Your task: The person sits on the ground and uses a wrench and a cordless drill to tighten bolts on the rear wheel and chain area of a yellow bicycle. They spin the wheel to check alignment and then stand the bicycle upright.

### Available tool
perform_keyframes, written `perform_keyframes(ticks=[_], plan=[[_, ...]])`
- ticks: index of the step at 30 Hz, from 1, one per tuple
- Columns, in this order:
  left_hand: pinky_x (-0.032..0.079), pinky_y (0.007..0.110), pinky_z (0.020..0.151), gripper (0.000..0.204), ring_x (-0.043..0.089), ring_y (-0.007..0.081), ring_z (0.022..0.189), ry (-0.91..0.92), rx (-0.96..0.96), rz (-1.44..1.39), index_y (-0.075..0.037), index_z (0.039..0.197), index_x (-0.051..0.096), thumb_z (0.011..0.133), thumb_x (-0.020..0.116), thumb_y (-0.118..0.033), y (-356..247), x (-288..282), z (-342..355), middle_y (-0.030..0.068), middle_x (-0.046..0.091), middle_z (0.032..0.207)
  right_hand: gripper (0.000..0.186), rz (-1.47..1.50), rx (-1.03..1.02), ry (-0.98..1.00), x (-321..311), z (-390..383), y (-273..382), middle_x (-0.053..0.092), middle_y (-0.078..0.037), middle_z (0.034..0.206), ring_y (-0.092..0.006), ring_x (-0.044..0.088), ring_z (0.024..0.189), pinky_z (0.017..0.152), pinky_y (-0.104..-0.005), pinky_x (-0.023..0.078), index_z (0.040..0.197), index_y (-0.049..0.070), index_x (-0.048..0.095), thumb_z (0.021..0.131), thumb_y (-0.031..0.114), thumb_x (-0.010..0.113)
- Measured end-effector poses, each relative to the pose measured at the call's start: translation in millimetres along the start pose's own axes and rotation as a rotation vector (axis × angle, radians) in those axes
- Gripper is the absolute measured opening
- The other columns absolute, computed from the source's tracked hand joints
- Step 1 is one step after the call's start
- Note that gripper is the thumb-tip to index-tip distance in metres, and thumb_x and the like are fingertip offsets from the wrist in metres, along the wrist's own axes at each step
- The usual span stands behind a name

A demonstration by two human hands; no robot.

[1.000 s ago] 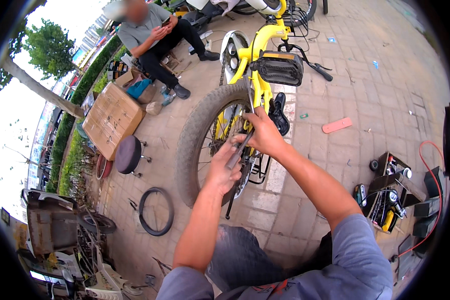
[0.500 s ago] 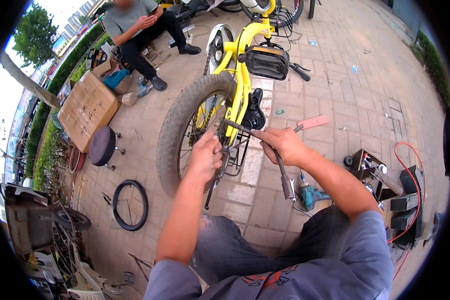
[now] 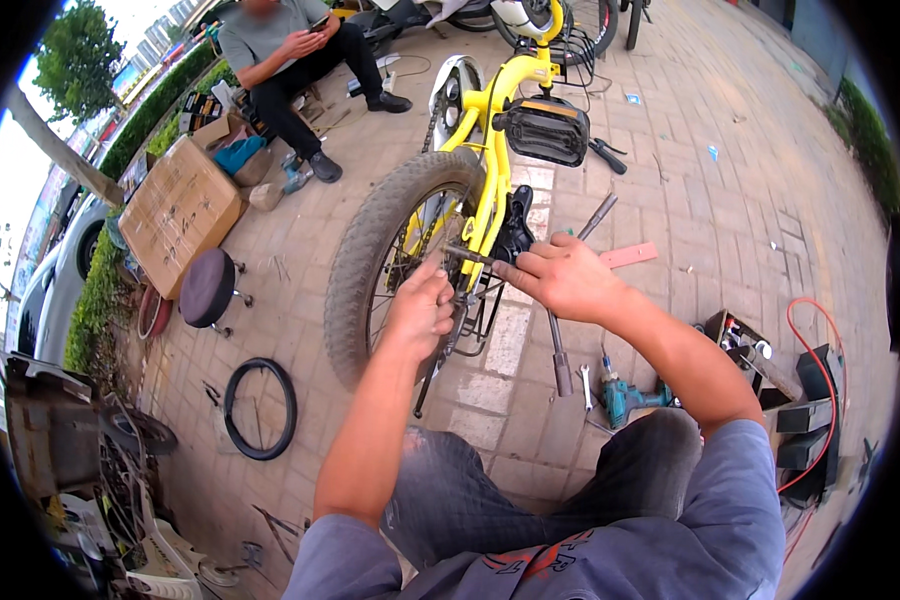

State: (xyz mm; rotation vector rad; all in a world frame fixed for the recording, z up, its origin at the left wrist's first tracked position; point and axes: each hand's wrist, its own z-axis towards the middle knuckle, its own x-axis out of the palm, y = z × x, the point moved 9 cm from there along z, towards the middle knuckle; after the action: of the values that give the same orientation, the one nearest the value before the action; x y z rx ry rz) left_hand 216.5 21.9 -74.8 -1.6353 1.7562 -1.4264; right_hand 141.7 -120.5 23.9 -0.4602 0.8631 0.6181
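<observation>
My right hand (image 3: 570, 280) is closed around a three-armed socket wrench (image 3: 560, 355). One arm points to the rear axle of a yellow bicycle (image 3: 490, 170), another hangs down, and a third sticks out up and to the right. Beside the wheel hub, my left hand (image 3: 420, 310) has its fingers curled together close to the wrench's axle-side end. Whatever those fingers pinch is hidden. The bicycle's fat rear tire (image 3: 355, 260) stands to the left of my hands. A black pedal (image 3: 547, 130) sits farther up the frame.
On the paving by my knee lie a teal cordless drill (image 3: 625, 398) and a spanner (image 3: 585, 388). A toolbox (image 3: 760, 365) and red hose (image 3: 805, 300) are at right. To the left are a loose tire (image 3: 260, 410), stool (image 3: 208, 288) and carton (image 3: 182, 215). Someone sits beyond, holding a phone.
The socket wrench has turned in my right hand: its third arm now points farther up and shows more. My left hand stays by the hub. The whole view has shifted slightly.
</observation>
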Motion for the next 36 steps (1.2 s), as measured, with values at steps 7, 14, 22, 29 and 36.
perform_keyframes(ticks=[7,14,22,29,36], plan=[[0.024,0.019,0.040,0.052,0.028,0.0048,0.049,0.015,0.003,0.004,-0.019,0.146,0.032,0.096,0.046,-0.015,1,0,2,-0.0031,0.039,0.070,0.019,2.109,1.345,-0.142,80,-50,-13,0.049,0.001,0.070,-0.0056,0.033,0.046,0.041,-0.0203,0.027,0.107,0.003,0.060,0.094,0.011,0.048],[0.024,0.020,0.040,0.052,0.028,0.0042,0.049,0.011,0.013,-0.001,-0.017,0.146,0.031,0.096,0.046,-0.014,1,-4,2,-0.0033,0.039,0.070,0.025,1.106,0.818,-0.284,31,-39,-30,0.054,-0.002,0.069,-0.0152,0.051,0.052,0.045,-0.0304,0.040,0.111,0.003,0.062,0.087,0.004,0.058],[0.024,0.019,0.040,0.050,0.027,0.0044,0.048,-0.011,-0.002,-0.017,-0.019,0.145,0.034,0.096,0.046,-0.014,2,-1,2,-0.0035,0.037,0.069,0.050,0.377,0.294,0.034,4,-13,-15,0.052,-0.003,0.066,-0.0247,0.055,0.056,0.049,-0.0363,0.042,0.110,0.008,0.065,0.061,0.002,0.065],[0.024,0.018,0.039,0.051,0.026,0.0043,0.048,0.005,0.000,-0.011,-0.020,0.145,0.033,0.097,0.045,-0.015,2,-2,2,-0.0036,0.036,0.069,0.038,0.001,0.106,0.109,-2,-1,-1,0.052,0.001,0.071,-0.0181,0.057,0.067,0.059,-0.0340,0.044,0.109,0.013,0.065,0.072,0.011,0.060],[0.023,0.020,0.040,0.051,0.028,0.0042,0.048,0.002,0.008,-0.004,-0.015,0.146,0.032,0.097,0.044,-0.014,0,-1,0,-0.0032,0.039,0.070,0.032,-0.054,-0.035,0.043,-9,2,-4,0.051,0.004,0.072,-0.0120,0.052,0.067,0.060,-0.0282,0.039,0.109,0.013,0.065,0.078,0.012,0.058]])
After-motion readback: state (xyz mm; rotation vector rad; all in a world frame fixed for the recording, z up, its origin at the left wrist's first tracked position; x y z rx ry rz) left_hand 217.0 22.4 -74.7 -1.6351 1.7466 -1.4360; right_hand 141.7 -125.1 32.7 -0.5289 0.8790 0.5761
